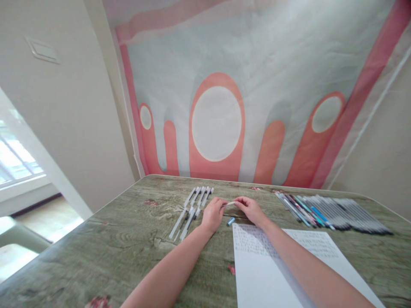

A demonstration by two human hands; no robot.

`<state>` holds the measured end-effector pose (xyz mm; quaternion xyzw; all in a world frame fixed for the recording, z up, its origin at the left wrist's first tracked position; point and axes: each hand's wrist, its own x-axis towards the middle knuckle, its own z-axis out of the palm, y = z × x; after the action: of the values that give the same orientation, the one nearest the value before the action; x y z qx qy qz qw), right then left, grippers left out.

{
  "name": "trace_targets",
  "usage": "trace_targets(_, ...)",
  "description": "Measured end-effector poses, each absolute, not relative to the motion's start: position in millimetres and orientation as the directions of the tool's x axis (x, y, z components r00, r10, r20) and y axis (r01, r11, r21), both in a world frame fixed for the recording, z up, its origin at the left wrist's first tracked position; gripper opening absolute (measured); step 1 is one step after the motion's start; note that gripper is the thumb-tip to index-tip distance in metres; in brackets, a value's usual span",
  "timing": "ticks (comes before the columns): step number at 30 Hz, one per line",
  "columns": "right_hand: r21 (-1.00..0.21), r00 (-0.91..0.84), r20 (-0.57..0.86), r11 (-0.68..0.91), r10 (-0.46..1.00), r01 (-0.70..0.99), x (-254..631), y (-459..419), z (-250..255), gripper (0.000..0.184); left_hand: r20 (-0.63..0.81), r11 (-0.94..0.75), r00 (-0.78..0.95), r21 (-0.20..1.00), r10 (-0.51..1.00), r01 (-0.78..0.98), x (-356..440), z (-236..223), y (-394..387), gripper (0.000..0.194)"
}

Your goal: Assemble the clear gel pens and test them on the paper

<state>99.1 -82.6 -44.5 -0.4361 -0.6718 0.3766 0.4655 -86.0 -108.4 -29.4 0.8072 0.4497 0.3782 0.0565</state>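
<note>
My left hand [213,214] and my right hand [251,209] meet above the wooden-patterned tabletop. Between them they pinch the two ends of a slim white pen-like stick [230,203]; the fingers cover its tips. Just below it lies a short blue cap-like piece [230,221]. To the left of my left hand, whitish pens [196,197] with dark parts are laid slanted in two rows. A sheet of paper [263,273] with handwriting at its top lies under my right forearm.
On the right, several coloured pens [305,210] lie beside a long row of grey, dark-ended pens [356,214]. The table [128,252] meets a wall hanging [218,167] with pink and orange shapes. A pale chair-like object [19,239] stands at the left.
</note>
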Motion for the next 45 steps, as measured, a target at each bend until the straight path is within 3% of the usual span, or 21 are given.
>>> trace_targets(7,-0.832,-0.196,0.343,0.394,0.919,0.391,95.1,-86.2,-38.9,0.043,0.554,-0.613,0.354,0.397,0.753,0.683,-86.2,-28.1,-109.0,0.020)
trace_targets(13,-0.918,-0.169,0.306,0.338,0.937,0.208,92.8,-88.9,-36.9,0.033,0.576,-0.616,0.327,0.425,0.749,0.664,-84.8,-28.7,-107.6,0.021)
trace_targets(18,-0.883,-0.179,0.335,0.374,0.925,0.283,94.4,-88.3,-37.2,0.030,0.591,-0.620,0.306,0.449,0.746,0.643,-84.6,-29.9,-107.5,0.020)
trace_targets(21,-0.881,-0.180,0.316,0.358,0.932,0.310,94.3,-88.0,-36.9,0.038,0.587,-0.637,0.330,0.449,0.739,0.627,-84.1,-29.5,-107.9,0.021)
trace_targets(27,-0.934,-0.172,0.292,0.319,0.941,0.158,94.9,-88.0,-35.7,0.034,0.585,-0.630,0.326,0.445,0.742,0.636,-83.9,-27.7,-107.8,0.020)
trace_targets(33,-0.905,-0.162,0.294,0.329,0.942,0.271,96.1,-84.8,-39.1,0.042,0.583,-0.636,0.334,0.447,0.740,0.630,-84.0,-27.4,-108.2,0.020)
trace_targets(36,-0.949,-0.138,0.237,0.260,0.962,0.179,95.2,-85.2,-37.9,0.046,0.581,-0.630,0.326,0.457,0.746,0.627,-83.7,-27.0,-108.3,0.020)
trace_targets(39,-0.952,-0.154,0.267,0.286,0.951,0.111,95.3,-86.9,-36.5,0.035,0.583,-0.625,0.315,0.463,0.749,0.628,-84.0,-26.3,-108.1,0.021)
trace_targets(45,-0.876,-0.185,0.340,0.382,0.922,0.293,96.9,-85.8,-39.3,0.032,0.578,-0.637,0.339,0.451,0.742,0.625,-84.5,-25.7,-108.7,0.021)
